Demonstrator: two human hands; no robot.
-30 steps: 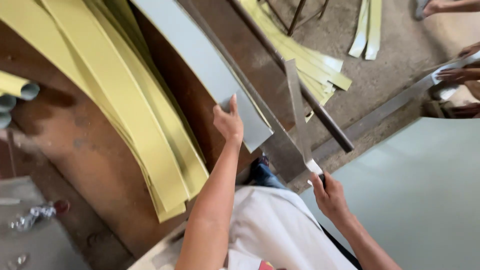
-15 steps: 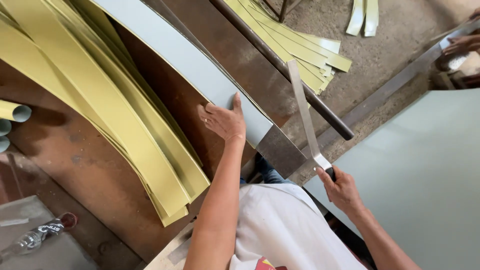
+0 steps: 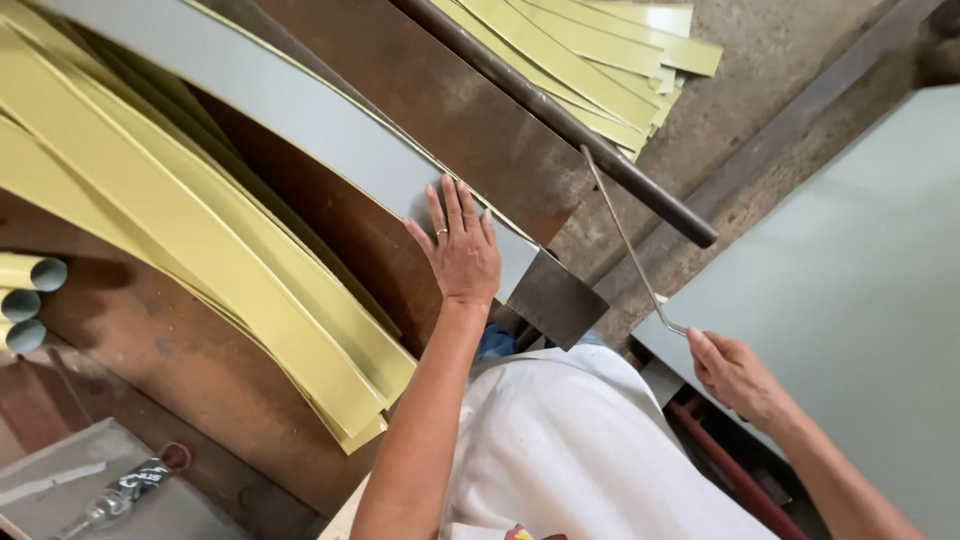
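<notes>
My left hand (image 3: 460, 246) lies flat, fingers spread, on the near end of a long grey metal sheet strip (image 3: 290, 110) that rests on a rusty brown workbench (image 3: 190, 370). A ring shows on one finger. My right hand (image 3: 735, 375) grips the bent lower end of a thin narrow metal strip (image 3: 625, 240) that rises edge-on toward a dark steel bar (image 3: 570, 125). A dark rusty plate corner (image 3: 555, 300) juts out just right of my left wrist.
A thick fan of yellow-green strips (image 3: 190, 240) covers the bench on the left. More such strips (image 3: 590, 60) lie on the concrete floor beyond the bar. A large pale grey-green sheet (image 3: 860, 290) fills the right. Rolled tubes (image 3: 25, 300) sit at the left edge.
My left hand has slid further onto the grey strip and flattened. The thin strip in my right hand has turned edge-on, and the view has shifted closer.
</notes>
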